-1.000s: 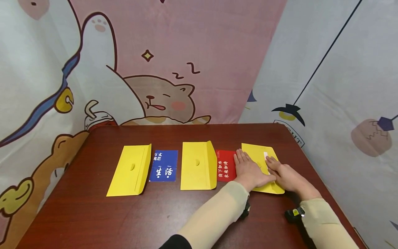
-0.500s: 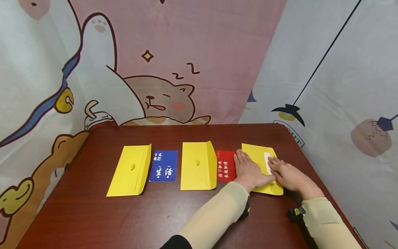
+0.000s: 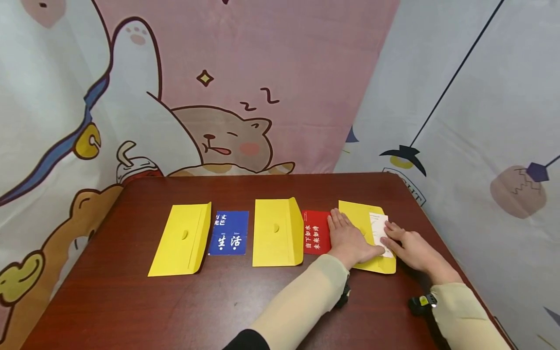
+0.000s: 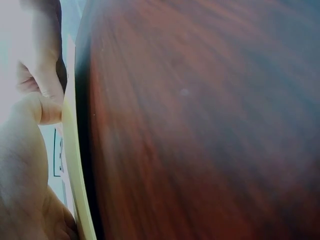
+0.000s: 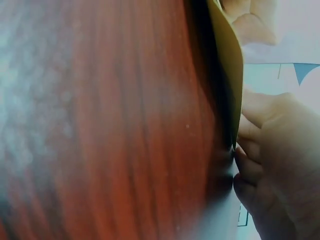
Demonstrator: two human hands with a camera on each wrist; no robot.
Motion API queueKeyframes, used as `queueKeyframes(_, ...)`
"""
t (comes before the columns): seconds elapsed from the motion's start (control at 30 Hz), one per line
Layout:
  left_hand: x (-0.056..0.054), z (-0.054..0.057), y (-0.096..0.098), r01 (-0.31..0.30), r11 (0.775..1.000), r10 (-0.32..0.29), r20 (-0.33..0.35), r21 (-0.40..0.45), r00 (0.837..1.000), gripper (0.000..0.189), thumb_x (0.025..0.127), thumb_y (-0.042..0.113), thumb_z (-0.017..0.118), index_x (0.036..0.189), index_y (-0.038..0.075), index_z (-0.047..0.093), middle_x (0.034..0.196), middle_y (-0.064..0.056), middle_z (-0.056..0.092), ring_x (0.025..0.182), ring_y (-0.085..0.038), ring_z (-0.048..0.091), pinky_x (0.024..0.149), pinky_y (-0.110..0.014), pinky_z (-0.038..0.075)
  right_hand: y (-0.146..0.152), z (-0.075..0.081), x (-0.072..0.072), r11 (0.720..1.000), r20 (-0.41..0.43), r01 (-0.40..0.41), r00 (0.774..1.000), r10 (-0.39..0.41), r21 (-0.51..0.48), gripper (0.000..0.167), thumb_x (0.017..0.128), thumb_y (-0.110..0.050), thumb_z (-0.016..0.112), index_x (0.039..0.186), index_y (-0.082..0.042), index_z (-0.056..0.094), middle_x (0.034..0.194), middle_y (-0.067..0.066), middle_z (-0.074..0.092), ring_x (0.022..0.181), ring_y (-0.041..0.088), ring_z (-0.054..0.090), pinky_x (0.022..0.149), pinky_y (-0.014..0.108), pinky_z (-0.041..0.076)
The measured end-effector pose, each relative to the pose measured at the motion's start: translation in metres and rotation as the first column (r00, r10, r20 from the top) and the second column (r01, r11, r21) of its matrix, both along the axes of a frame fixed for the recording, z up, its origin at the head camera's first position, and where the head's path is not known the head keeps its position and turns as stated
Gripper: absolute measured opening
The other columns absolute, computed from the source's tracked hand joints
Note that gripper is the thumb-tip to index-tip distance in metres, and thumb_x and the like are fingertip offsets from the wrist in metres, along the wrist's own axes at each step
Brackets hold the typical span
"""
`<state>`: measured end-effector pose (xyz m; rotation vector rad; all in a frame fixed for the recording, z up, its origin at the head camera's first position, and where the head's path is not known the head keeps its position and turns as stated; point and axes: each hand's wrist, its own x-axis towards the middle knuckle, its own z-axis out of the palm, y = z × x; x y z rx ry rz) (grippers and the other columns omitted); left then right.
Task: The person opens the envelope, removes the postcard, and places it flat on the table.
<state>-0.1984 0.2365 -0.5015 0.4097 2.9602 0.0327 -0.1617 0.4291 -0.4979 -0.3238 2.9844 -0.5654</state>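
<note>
At the right of the table a yellow envelope (image 3: pixel 353 212) lies with its flap to the right. My left hand (image 3: pixel 352 243) rests flat across it, fingers straight and pointing away, fingertips over the edge of a red card (image 3: pixel 314 232) with white writing. From the flap side a white card (image 3: pixel 377 224) sticks out, and my right hand (image 3: pixel 413 249) pinches its right edge between thumb and fingers. In the right wrist view the thumb (image 5: pixel 262 105) is above the lifted envelope edge (image 5: pixel 231 65). In the left wrist view the left thumb (image 4: pixel 49 111) is right at the envelope's rim.
To the left lie another yellow envelope (image 3: pixel 271 233), a blue card (image 3: pixel 229 231) with white writing, and a further yellow envelope (image 3: pixel 179 243), all in one row on the brown table (image 3: pixel 175 311). Printed cloth (image 3: pixel 306 73) hangs behind the table.
The white card has slid rightward out of the envelope, showing far more of itself now. My right hand has moved a little right and nearer with it; the left hand has stayed in place.
</note>
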Motion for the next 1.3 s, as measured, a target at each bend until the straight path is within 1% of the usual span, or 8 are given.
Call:
queueKeyframes(0.27, 0.001, 0.002, -0.001, 0.010, 1.000, -0.010, -0.006, 0.008, 1.000, 0.123, 0.079, 0.096, 0.043, 0.168, 0.012, 0.029, 0.174, -0.009, 0.022, 0.161, -0.034, 0.012, 0.128, -0.050, 0.009, 0.002, 0.004, -0.001, 0.994, 0.000, 0.111, 0.994, -0.111, -0.022, 0.081, 0.097, -0.040, 0.078, 0.148, 0.015, 0.048, 0.154, 0.036, 0.042, 0.140, 0.057, 0.043, 0.106, 0.070, 0.041)
queueKeyframes(0.5, 0.002, 0.004, -0.002, 0.008, 1.000, -0.008, -0.002, 0.002, 1.000, 0.125, 0.078, 0.098, 0.042, 0.168, 0.012, 0.028, 0.174, -0.009, 0.021, 0.161, -0.033, 0.012, 0.128, -0.049, 0.009, -0.003, 0.011, 0.000, 0.957, -0.010, 0.261, 0.964, -0.265, -0.125, 0.088, 0.090, -0.030, 0.087, 0.147, 0.020, 0.043, 0.145, 0.040, 0.047, 0.128, 0.053, 0.057, 0.098, 0.062, 0.051)
queueKeyframes(0.73, 0.001, 0.002, -0.001, 0.001, 1.000, -0.001, 0.006, 0.012, 1.000, 0.127, 0.077, 0.098, 0.043, 0.168, 0.011, 0.027, 0.174, -0.011, 0.020, 0.161, -0.034, 0.010, 0.128, -0.048, 0.009, -0.005, 0.015, 0.001, 0.870, 0.034, 0.429, 0.900, -0.434, -0.244, 0.075, 0.088, -0.019, 0.089, 0.142, 0.019, 0.053, 0.134, 0.037, 0.059, 0.115, 0.046, 0.068, 0.090, 0.054, 0.056)
queueKeyframes(0.87, 0.001, 0.002, -0.001, 0.001, 1.000, -0.001, 0.014, 0.025, 1.000, 0.127, 0.077, 0.096, 0.047, 0.168, 0.010, 0.026, 0.174, -0.011, 0.020, 0.161, -0.034, 0.010, 0.128, -0.048, 0.008, -0.004, 0.014, 0.000, 0.812, 0.081, 0.490, 0.867, -0.492, -0.317, 0.070, 0.087, -0.014, 0.089, 0.141, 0.017, 0.056, 0.130, 0.038, 0.063, 0.108, 0.044, 0.073, 0.084, 0.048, 0.060)
queueKeyframes(1.07, 0.001, 0.001, 0.000, -0.003, 1.000, 0.002, 0.024, 0.031, 1.000, 0.127, 0.077, 0.095, 0.051, 0.168, 0.011, 0.026, 0.174, -0.010, 0.020, 0.161, -0.034, 0.010, 0.129, -0.048, 0.007, -0.001, 0.011, 0.000, 0.713, 0.206, 0.577, 0.814, -0.544, -0.399, 0.071, 0.091, -0.020, 0.086, 0.145, 0.013, 0.054, 0.137, 0.034, 0.062, 0.125, 0.047, 0.063, 0.103, 0.057, 0.052)
queueKeyframes(1.13, 0.001, 0.001, 0.000, -0.004, 1.000, 0.003, 0.024, 0.031, 1.000, 0.127, 0.077, 0.095, 0.051, 0.168, 0.011, 0.026, 0.174, -0.010, 0.020, 0.161, -0.034, 0.010, 0.129, -0.048, 0.007, 0.000, 0.009, 0.000, 0.696, 0.227, 0.588, 0.806, -0.547, -0.412, 0.069, 0.092, -0.021, 0.085, 0.144, 0.013, 0.056, 0.137, 0.032, 0.063, 0.127, 0.047, 0.059, 0.103, 0.059, 0.051)
queueKeyframes(1.2, 0.001, 0.001, 0.000, -0.005, 0.999, 0.004, 0.021, 0.032, 1.000, 0.127, 0.077, 0.095, 0.052, 0.168, 0.011, 0.027, 0.174, -0.010, 0.021, 0.161, -0.034, 0.010, 0.128, -0.048, 0.007, 0.002, 0.008, -0.001, 0.685, 0.241, 0.591, 0.804, -0.544, -0.426, 0.067, 0.092, -0.020, 0.085, 0.143, 0.014, 0.057, 0.135, 0.032, 0.065, 0.125, 0.046, 0.061, 0.099, 0.052, 0.056)
queueKeyframes(1.3, 0.001, 0.001, 0.001, -0.005, 1.000, 0.005, 0.017, 0.029, 1.000, 0.126, 0.077, 0.095, 0.051, 0.168, 0.011, 0.027, 0.174, -0.010, 0.021, 0.161, -0.034, 0.010, 0.128, -0.048, 0.008, 0.004, 0.008, -0.002, 0.667, 0.276, 0.600, 0.798, -0.535, -0.442, 0.063, 0.093, -0.019, 0.084, 0.141, 0.013, 0.059, 0.134, 0.032, 0.065, 0.114, 0.036, 0.069, 0.082, 0.034, 0.062)
